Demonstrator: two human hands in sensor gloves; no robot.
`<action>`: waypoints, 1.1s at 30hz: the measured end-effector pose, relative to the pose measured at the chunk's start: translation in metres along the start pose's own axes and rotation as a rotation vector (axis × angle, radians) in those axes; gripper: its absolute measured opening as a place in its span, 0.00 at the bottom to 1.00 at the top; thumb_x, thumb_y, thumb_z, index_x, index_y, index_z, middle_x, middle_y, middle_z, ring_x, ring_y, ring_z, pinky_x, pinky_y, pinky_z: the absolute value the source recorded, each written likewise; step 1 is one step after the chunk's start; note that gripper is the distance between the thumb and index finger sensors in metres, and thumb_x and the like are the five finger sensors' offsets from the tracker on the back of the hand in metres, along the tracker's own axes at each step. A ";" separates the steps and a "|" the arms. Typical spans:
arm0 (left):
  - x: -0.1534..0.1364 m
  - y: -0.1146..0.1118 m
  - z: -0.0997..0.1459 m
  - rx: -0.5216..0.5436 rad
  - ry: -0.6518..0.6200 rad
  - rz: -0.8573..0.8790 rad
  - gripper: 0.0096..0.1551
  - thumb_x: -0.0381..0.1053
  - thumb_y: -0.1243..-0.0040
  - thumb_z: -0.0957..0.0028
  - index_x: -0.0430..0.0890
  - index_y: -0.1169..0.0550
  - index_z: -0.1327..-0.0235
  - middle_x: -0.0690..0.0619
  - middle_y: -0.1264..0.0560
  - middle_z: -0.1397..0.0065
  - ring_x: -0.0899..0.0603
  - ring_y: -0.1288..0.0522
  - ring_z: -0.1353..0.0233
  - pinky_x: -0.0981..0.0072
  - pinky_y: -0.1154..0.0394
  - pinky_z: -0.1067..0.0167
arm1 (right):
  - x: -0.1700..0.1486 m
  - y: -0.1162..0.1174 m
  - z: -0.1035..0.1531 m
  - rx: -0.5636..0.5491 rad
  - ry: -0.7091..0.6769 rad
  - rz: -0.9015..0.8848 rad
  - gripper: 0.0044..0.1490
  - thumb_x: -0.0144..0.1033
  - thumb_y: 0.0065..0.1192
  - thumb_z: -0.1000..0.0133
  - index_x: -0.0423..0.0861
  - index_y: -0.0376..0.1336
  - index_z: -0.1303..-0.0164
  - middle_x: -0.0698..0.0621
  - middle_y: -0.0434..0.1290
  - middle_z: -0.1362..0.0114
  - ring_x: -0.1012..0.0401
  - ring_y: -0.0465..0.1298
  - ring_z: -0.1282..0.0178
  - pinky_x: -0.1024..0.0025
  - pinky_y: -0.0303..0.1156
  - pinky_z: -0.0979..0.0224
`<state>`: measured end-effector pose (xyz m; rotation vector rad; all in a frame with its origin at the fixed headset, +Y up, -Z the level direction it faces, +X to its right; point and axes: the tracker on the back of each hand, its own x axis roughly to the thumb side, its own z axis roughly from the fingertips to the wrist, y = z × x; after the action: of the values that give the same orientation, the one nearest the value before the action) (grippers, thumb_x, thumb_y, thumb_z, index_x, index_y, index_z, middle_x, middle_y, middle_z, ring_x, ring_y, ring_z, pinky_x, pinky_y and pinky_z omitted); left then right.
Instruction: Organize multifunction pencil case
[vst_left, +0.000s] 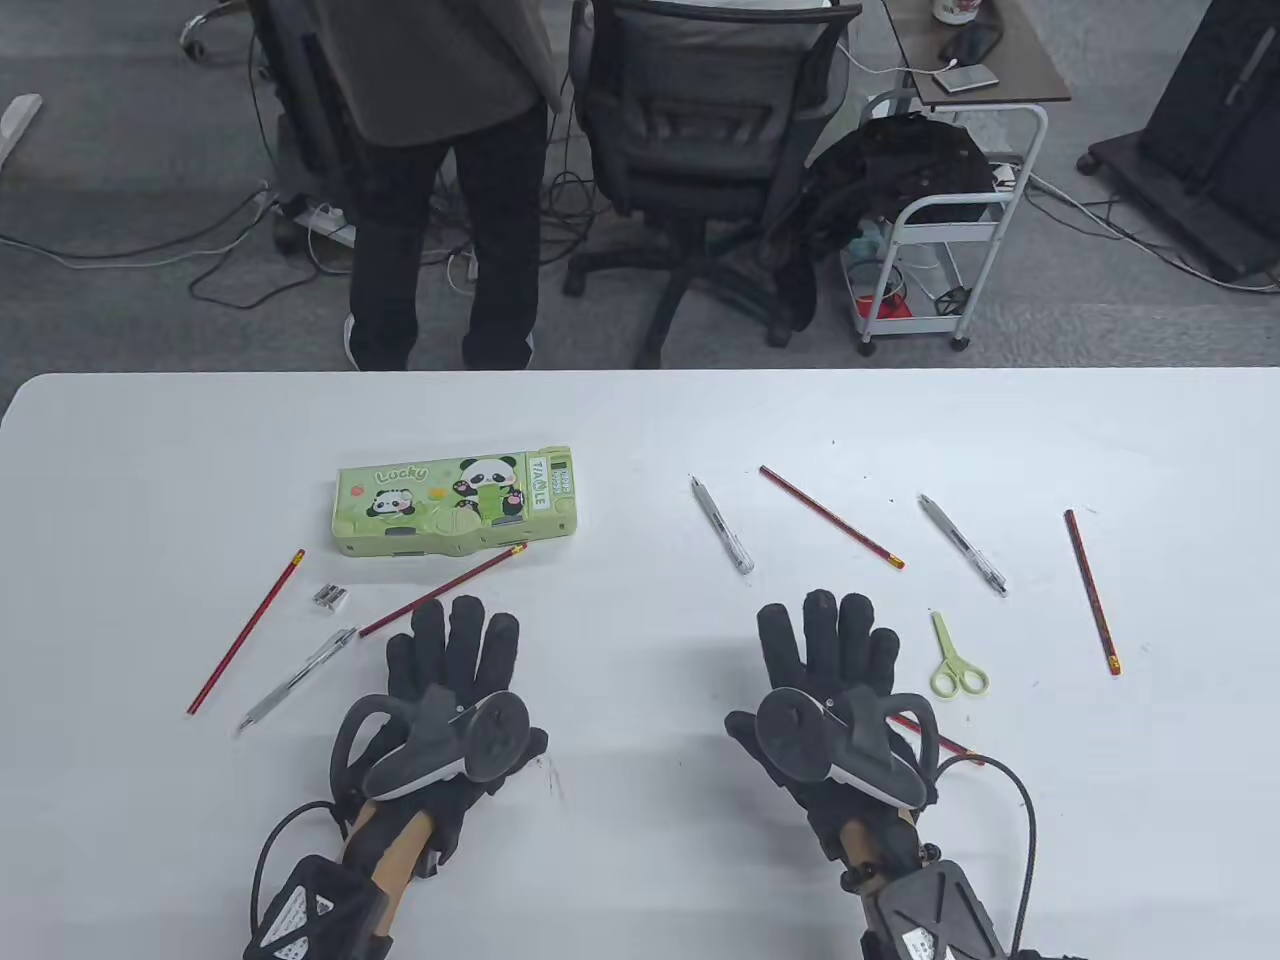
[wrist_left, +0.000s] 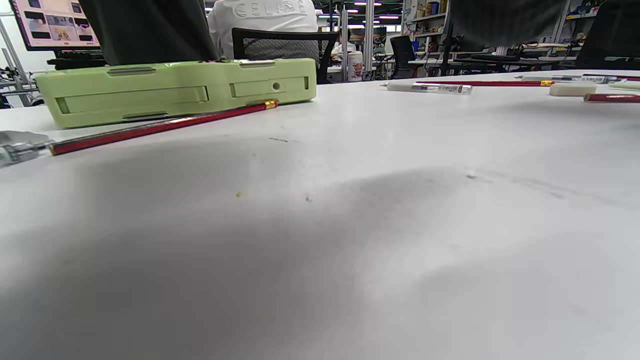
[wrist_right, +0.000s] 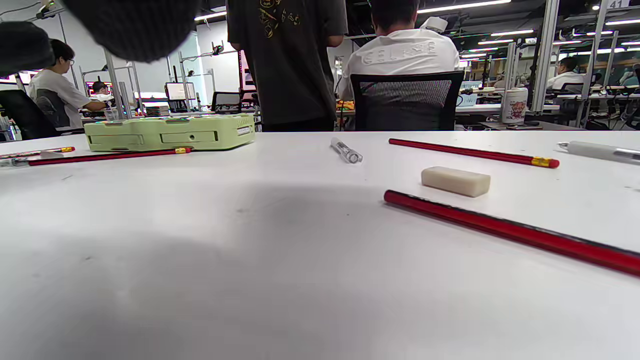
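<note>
On the white table, our left hand and right hand lie flat, fingers straight and holding nothing, while the closed green case sits beyond the left hand among scattered pencils and pens.

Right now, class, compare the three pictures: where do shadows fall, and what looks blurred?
Table view: even light, sharp, faint shade under the left hand and right hand. Left wrist view: a broad soft shadow over the near table. Right wrist view: a similar shadow; blurred glove fingertips at the top edge; the eraser stays crisp.
</note>
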<state>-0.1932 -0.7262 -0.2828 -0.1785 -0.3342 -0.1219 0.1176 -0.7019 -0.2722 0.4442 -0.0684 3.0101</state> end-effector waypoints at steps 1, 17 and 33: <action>-0.001 0.000 0.000 -0.001 0.001 0.002 0.66 0.71 0.52 0.45 0.40 0.75 0.25 0.28 0.74 0.16 0.15 0.71 0.21 0.18 0.61 0.32 | 0.001 0.000 0.000 0.000 -0.003 0.002 0.64 0.60 0.51 0.44 0.35 0.27 0.17 0.20 0.27 0.22 0.22 0.30 0.26 0.21 0.36 0.30; -0.016 0.005 -0.002 0.019 0.026 0.073 0.65 0.70 0.52 0.45 0.40 0.72 0.22 0.29 0.70 0.14 0.15 0.67 0.20 0.18 0.59 0.31 | 0.002 0.000 0.000 0.032 -0.004 -0.005 0.64 0.59 0.51 0.44 0.34 0.29 0.17 0.20 0.29 0.21 0.22 0.31 0.26 0.22 0.37 0.30; -0.103 0.039 -0.048 -0.102 0.203 0.189 0.66 0.70 0.47 0.48 0.42 0.68 0.20 0.33 0.67 0.12 0.19 0.66 0.16 0.20 0.59 0.28 | -0.006 0.000 -0.002 0.013 0.009 -0.057 0.63 0.58 0.52 0.44 0.33 0.31 0.17 0.19 0.29 0.21 0.22 0.31 0.25 0.22 0.38 0.29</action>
<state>-0.2690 -0.6885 -0.3680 -0.2954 -0.1075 0.0300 0.1230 -0.7019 -0.2760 0.4258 -0.0345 2.9586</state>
